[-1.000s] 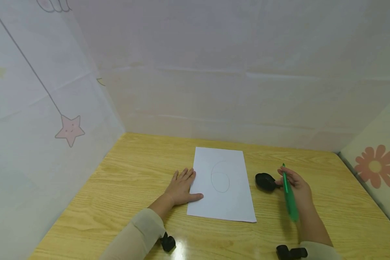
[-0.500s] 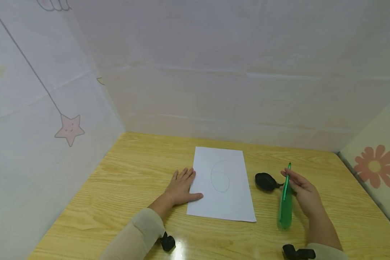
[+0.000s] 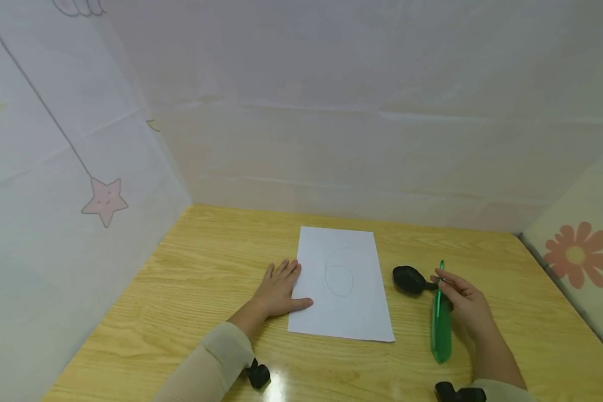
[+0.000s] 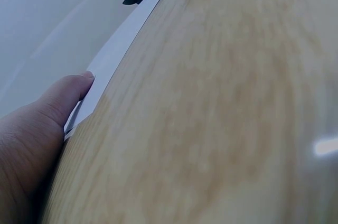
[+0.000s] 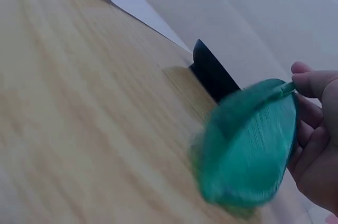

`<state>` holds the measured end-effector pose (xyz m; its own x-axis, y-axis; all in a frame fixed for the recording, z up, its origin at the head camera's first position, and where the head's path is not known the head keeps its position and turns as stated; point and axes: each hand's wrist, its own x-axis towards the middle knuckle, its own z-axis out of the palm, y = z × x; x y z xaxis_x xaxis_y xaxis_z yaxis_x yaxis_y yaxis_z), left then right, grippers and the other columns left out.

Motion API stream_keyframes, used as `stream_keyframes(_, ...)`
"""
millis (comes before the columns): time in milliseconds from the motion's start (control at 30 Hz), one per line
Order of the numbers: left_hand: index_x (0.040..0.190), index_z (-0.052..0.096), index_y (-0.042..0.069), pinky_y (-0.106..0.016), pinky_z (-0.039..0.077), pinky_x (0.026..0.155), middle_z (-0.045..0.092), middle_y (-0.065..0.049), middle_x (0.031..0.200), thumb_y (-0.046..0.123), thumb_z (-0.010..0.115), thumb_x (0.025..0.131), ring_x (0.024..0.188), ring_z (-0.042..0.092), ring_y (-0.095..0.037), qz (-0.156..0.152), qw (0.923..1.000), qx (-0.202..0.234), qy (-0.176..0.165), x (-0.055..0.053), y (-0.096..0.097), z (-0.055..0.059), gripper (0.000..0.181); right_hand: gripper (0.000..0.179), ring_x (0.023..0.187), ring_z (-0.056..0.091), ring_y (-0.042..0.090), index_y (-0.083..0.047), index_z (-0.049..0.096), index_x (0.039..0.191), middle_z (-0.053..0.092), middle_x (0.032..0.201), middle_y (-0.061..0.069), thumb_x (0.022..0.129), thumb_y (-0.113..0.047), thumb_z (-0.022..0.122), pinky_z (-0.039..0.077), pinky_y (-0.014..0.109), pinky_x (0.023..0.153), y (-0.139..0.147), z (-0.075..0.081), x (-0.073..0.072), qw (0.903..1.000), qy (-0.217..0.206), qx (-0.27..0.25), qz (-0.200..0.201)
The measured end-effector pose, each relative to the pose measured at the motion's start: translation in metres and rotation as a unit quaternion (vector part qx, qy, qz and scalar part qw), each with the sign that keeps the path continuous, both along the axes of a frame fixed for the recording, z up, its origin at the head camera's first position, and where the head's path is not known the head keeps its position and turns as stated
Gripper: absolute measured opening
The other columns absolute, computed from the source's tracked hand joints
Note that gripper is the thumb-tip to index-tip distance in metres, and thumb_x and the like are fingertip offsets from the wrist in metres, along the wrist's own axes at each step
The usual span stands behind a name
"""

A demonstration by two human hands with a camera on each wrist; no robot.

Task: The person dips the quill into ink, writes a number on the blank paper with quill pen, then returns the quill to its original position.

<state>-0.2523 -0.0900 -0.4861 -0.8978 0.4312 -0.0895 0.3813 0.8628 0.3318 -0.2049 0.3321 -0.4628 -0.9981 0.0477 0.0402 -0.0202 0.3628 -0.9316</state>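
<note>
My left hand (image 3: 277,290) lies with fingers spread at the left edge of a white sheet of paper (image 3: 367,312), its thumb resting on the sheet. A large thin outline like a 6 is drawn there. To the right of the paper, my right hand (image 3: 468,304) pinches a green leaf-shaped thing (image 3: 441,335) by its narrow end. The broad, shiny part hangs down towards me, showing fine lines in the right wrist view. Near my right fingertips rests a black rounded object (image 3: 408,280) with a thin stem; the stem's end is partly hidden by them.
The wooden table (image 3: 206,268) runs back to a pale printed cloth wall (image 3: 301,156). Black wrist cameras sit on both forearms, the left one (image 3: 258,374) close above the table. In the left wrist view, the thumb (image 4: 68,94) is on the paper's edge.
My right hand has shifted right and slightly lower with the green thing, whose broad end has swung left and down. My left hand and the paper stay put.
</note>
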Motion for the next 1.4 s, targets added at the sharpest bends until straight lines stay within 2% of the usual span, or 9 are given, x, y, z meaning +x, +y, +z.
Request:
stream_keyframes(200, 0.157, 0.020, 0.009, -0.054, 0.001, 0.124, 0.014, -0.005, 0.166, 0.072, 0.051, 0.087, 0.154, 0.007, -0.026, 0.003, 1.0000, -0.007, 0.005, -0.001, -0.002, 0.000, 0.099, 0.061, 0.090, 0.058, -0.015, -0.010, 0.037, 0.151, 0.060, 0.100, -0.041, 0.101, -0.042, 0.051, 0.051, 0.015, 0.071, 0.000, -0.003, 0.001, 0.9986, -0.045, 0.025, -0.016)
stream_keyframes(433, 0.157, 0.021, 0.009, -0.054, 0.002, 0.124, 0.015, -0.005, 0.166, 0.072, 0.051, 0.087, 0.154, 0.008, -0.026, 0.001, 0.9999, -0.009, 0.006, 0.000, -0.002, -0.001, 0.099, 0.070, 0.085, 0.064, -0.008, 0.001, 0.028, 0.149, 0.061, 0.095, -0.037, 0.100, -0.041, 0.054, 0.055, 0.020, 0.070, -0.002, -0.007, 0.001, 0.9960, -0.086, 0.005, -0.022)
stream_keyframes(633, 0.157, 0.020, 0.009, -0.054, 0.001, 0.124, 0.014, -0.006, 0.165, 0.072, 0.050, 0.087, 0.154, 0.009, -0.027, 0.001, 0.9999, -0.013, 0.008, 0.001, -0.001, 0.000, 0.099, 0.074, 0.082, 0.062, -0.011, 0.004, 0.034, 0.149, 0.067, 0.098, -0.026, 0.098, -0.045, 0.056, 0.053, 0.017, 0.072, -0.004, -0.007, 0.000, 0.9912, -0.120, 0.040, -0.038)
stream_keyframes(767, 0.157, 0.021, 0.009, -0.054, 0.002, 0.124, 0.014, -0.005, 0.165, 0.072, 0.050, 0.087, 0.154, 0.009, -0.026, 0.001, 0.9999, -0.013, 0.007, 0.001, 0.000, 0.000, 0.099, 0.069, 0.079, 0.062, -0.008, 0.004, 0.039, 0.147, 0.069, 0.102, -0.015, 0.099, -0.041, 0.056, 0.053, 0.018, 0.071, -0.004, -0.008, 0.001, 0.9882, -0.134, 0.056, -0.047)
stream_keyframes(900, 0.157, 0.020, 0.009, -0.054, 0.002, 0.124, 0.014, -0.005, 0.166, 0.072, 0.050, 0.087, 0.154, 0.008, -0.026, 0.000, 0.9999, -0.014, 0.006, 0.001, 0.000, 0.000, 0.099, 0.060, 0.077, 0.065, -0.001, 0.003, 0.044, 0.144, 0.068, 0.098, -0.013, 0.100, -0.036, 0.055, 0.053, 0.020, 0.070, -0.004, -0.010, 0.001, 0.9865, -0.142, 0.063, -0.053)
stream_keyframes(1033, 0.157, 0.020, 0.008, -0.054, 0.001, 0.124, 0.014, -0.006, 0.166, 0.072, 0.051, 0.087, 0.154, 0.008, -0.026, 0.001, 0.9999, -0.012, 0.004, 0.001, 0.000, 0.000, 0.099, 0.059, 0.100, 0.065, 0.016, 0.002, 0.048, 0.142, 0.071, 0.114, 0.009, 0.100, -0.040, 0.052, 0.050, 0.028, 0.084, -0.005, -0.010, 0.000, 0.9818, -0.142, 0.107, -0.065)
stream_keyframes(1167, 0.157, 0.020, 0.008, -0.054, 0.002, 0.124, 0.014, -0.006, 0.166, 0.072, 0.050, 0.087, 0.154, 0.009, -0.026, 0.000, 0.9999, -0.011, 0.006, 0.001, 0.000, 0.000, 0.099, 0.060, 0.129, 0.046, 0.042, 0.001, 0.049, 0.141, 0.053, 0.139, 0.027, 0.100, -0.042, 0.049, 0.043, 0.051, 0.100, -0.007, -0.008, 0.001, 0.9787, -0.138, 0.133, -0.074)
stream_keyframes(1233, 0.157, 0.020, 0.008, -0.054, 0.002, 0.124, 0.014, -0.006, 0.166, 0.072, 0.050, 0.087, 0.154, 0.009, -0.026, -0.001, 0.9999, -0.010, 0.007, 0.000, 0.000, -0.001, 0.099, 0.059, 0.131, 0.042, 0.046, 0.002, 0.048, 0.141, 0.050, 0.141, 0.029, 0.100, -0.040, 0.049, 0.040, 0.056, 0.103, -0.008, -0.006, 0.002, 0.9785, -0.136, 0.135, -0.075)
stream_keyframes(1400, 0.157, 0.020, 0.008, -0.054, 0.002, 0.124, 0.014, -0.006, 0.165, 0.072, 0.050, 0.087, 0.154, 0.008, -0.026, -0.002, 0.9999, -0.006, 0.008, -0.001, 0.000, -0.001, 0.099, 0.056, 0.123, 0.049, 0.045, 0.004, 0.050, 0.139, 0.057, 0.131, 0.029, 0.100, -0.037, 0.051, 0.045, 0.053, 0.096, -0.010, -0.003, 0.002, 0.9767, -0.127, 0.154, -0.078)
